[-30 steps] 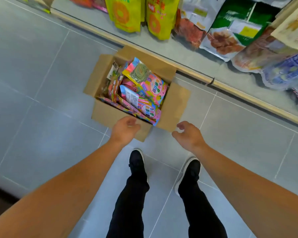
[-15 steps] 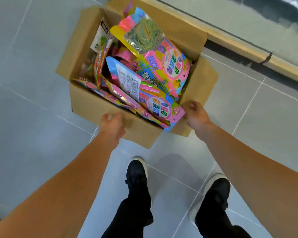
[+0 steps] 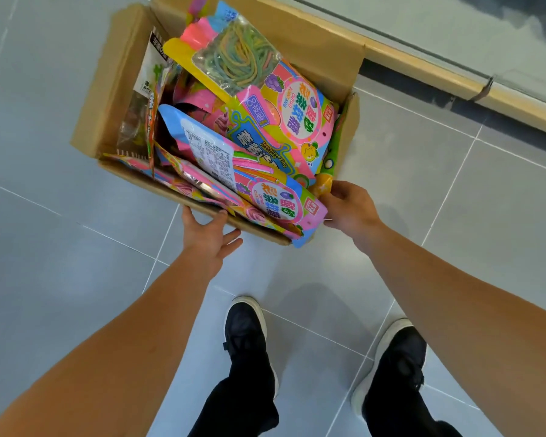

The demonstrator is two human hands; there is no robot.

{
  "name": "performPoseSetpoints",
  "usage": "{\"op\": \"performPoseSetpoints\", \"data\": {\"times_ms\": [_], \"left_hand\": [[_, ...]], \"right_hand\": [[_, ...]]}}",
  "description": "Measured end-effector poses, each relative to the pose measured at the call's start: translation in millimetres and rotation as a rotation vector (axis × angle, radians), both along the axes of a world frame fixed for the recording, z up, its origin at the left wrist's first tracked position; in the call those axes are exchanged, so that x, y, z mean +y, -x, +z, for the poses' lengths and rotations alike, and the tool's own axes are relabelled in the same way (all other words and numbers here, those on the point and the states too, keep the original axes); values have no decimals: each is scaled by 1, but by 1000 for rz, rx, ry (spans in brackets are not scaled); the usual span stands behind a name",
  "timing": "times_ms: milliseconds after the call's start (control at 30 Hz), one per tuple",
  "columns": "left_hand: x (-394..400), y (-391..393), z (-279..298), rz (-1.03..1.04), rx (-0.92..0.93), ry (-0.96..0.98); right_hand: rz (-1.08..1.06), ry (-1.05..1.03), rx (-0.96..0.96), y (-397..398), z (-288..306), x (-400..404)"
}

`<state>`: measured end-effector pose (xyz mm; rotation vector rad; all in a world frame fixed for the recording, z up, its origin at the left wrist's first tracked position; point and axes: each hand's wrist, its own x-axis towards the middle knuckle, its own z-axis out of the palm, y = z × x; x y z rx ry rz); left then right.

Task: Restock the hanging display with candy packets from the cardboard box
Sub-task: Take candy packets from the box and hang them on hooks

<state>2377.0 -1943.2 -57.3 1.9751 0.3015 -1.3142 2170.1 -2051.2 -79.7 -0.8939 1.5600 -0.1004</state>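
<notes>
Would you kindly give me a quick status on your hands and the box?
Left hand open, pressed to the cardboard box near wall. Right hand curled at the box's right corner. Candy packets all inside. Nothing in the way.

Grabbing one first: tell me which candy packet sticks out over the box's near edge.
The pink packet lying at the near right corner, beside the right hand; the others stay inside the box.

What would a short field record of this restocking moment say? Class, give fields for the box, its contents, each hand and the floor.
box: cardboard box, open, on the floor
contents: candy packets, piled past the rim
left hand: fingers straight, touching the box's near wall
right hand: fingers curled at the box's near right corner
floor: grey tiles
</notes>
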Motion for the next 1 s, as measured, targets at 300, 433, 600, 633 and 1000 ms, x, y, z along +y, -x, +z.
{"op": "performPoseSetpoints", "data": {"times_ms": [300,433,600,633,1000], "left_hand": [[13,-22,6,-86,36,-122],[10,-32,1,-49,64,-83],[12,-45,-5,-69,107,-22],[9,-46,-5,-82,105,-8],[-6,-21,-3,-168,89,-20]], "right_hand": [[-108,-25,77,-2,33,88],[-354,-222,45,-35,17,130],[-801,-565,-291,-83,9,135],[-883,-574,-383,-92,8,128],[-1147,-489,-481,-77,3,108]]}}
